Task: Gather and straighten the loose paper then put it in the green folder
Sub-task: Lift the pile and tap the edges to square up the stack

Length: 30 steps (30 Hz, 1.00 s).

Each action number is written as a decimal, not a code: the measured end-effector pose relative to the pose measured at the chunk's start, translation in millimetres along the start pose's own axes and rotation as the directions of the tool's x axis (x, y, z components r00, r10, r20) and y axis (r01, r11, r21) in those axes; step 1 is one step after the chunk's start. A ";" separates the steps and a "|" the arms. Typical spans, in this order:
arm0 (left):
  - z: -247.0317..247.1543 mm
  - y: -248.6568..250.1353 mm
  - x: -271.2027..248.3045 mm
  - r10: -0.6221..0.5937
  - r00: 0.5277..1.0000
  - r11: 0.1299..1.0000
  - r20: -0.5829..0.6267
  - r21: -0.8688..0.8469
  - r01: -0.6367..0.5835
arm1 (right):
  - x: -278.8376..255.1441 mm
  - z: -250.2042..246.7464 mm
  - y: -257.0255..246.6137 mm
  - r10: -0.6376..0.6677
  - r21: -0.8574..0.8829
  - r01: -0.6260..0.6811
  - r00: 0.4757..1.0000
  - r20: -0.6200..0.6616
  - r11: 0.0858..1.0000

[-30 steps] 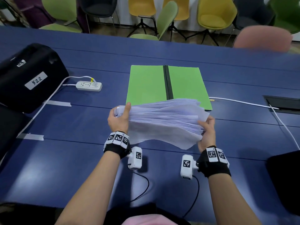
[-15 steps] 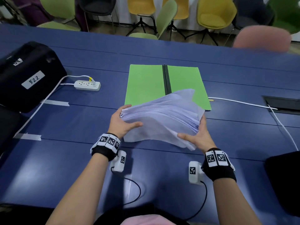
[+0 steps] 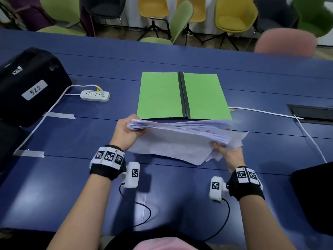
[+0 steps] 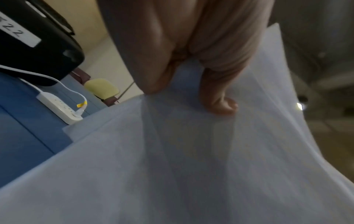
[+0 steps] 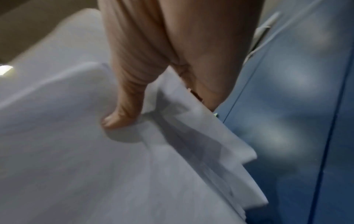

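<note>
Just in front of the open green folder [image 3: 159,95], the left hand [image 3: 126,131] and right hand [image 3: 228,156] each pinch one end of the messy paper stack [image 3: 180,139] so they can tidy it.

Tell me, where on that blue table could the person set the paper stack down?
Bare table lies nearest the person; another strip runs between the power strip and the green folder. The left edge is crowded by a black case and its cord.

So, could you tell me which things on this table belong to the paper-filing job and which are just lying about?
Job:
- paper stack, gripped by left hand and right hand
- green folder, lying open

Lying about:
- power strip
- black case labelled 522
- white cable
</note>
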<state>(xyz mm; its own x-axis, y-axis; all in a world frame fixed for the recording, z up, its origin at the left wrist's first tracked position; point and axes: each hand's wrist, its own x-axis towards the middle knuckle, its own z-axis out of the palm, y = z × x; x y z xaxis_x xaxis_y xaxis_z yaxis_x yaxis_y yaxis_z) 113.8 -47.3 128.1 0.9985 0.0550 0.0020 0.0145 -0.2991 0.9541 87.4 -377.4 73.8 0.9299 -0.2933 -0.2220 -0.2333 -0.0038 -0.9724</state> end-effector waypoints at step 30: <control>34.4 -29.4 -13.6 -0.323 0.859 0.888 -0.397 -0.440 0.131 | -20.8 25.9 -15.0 -0.044 0.175 0.050 0.998 -0.035 0.983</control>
<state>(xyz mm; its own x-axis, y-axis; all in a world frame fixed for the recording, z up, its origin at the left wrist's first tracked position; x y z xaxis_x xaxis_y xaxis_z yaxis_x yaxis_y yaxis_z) 101.6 -72.0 89.7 0.8319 0.5221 -0.1880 0.1207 0.1604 0.9796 78.9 -346.5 91.1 0.9286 -0.3265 -0.1762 -0.1335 0.1489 -0.9798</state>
